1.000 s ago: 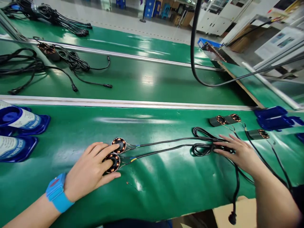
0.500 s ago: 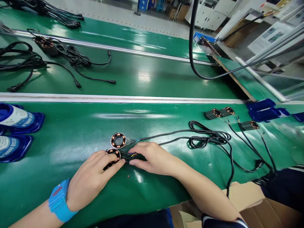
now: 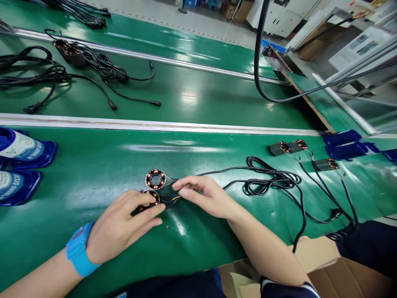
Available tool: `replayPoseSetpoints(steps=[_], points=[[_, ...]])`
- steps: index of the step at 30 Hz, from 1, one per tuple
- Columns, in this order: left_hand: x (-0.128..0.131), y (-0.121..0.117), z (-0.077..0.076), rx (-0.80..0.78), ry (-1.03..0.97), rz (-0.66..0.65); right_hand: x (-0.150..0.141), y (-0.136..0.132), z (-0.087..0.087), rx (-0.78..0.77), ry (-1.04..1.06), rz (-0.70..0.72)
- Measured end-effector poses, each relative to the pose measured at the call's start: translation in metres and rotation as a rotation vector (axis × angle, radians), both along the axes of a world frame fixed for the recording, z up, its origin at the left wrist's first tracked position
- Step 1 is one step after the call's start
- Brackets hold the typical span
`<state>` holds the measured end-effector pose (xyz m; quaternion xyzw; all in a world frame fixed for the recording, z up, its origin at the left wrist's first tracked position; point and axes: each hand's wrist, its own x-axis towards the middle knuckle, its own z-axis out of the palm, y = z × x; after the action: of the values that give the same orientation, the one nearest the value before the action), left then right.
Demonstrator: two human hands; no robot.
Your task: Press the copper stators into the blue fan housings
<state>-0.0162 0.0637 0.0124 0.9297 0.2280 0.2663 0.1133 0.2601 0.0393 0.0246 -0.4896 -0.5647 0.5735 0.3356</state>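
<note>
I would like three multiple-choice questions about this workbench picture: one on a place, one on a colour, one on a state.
1. Where does the free copper coil ring lie?
A. just beyond the left hand
B. on the cardboard box
C. beside the blue packs

2. What colour is the wristband?
A. red
B. blue
C. yellow

3. What is the right hand doing?
A. resting flat and open
B. pinching the coloured wires
C. lifting a cable coil

Answers: 1 A, the ring sits right past the fingertips; 2 B, the band is bright blue; 3 B, thumb and fingers close on the wires.
</note>
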Motion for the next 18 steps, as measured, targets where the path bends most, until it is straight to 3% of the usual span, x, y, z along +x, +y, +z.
replayPoseSetpoints(steps=[3, 6, 8, 10, 18], points=[[0.002, 0.015, 0.007, -0.017, -0.01, 0.051, 0.01, 0.009, 0.022, 0.322, -0.215, -0.159], [0.01, 0.036, 0.011, 0.033, 0.066, 0.022, 0.01, 0.026, 0.029, 0.384, -0.354, -0.001], [0.015, 0.048, 0.012, 0.056, 0.117, -0.05, 0.007, 0.039, 0.025, 0.327, -0.43, 0.153], [0.018, 0.054, 0.012, 0.042, 0.153, -0.102, 0.004, 0.047, 0.016, 0.236, -0.417, 0.209], [0.016, 0.053, 0.014, -0.121, 0.305, -0.07, -0.006, 0.053, -0.021, -0.149, 0.115, 0.054]])
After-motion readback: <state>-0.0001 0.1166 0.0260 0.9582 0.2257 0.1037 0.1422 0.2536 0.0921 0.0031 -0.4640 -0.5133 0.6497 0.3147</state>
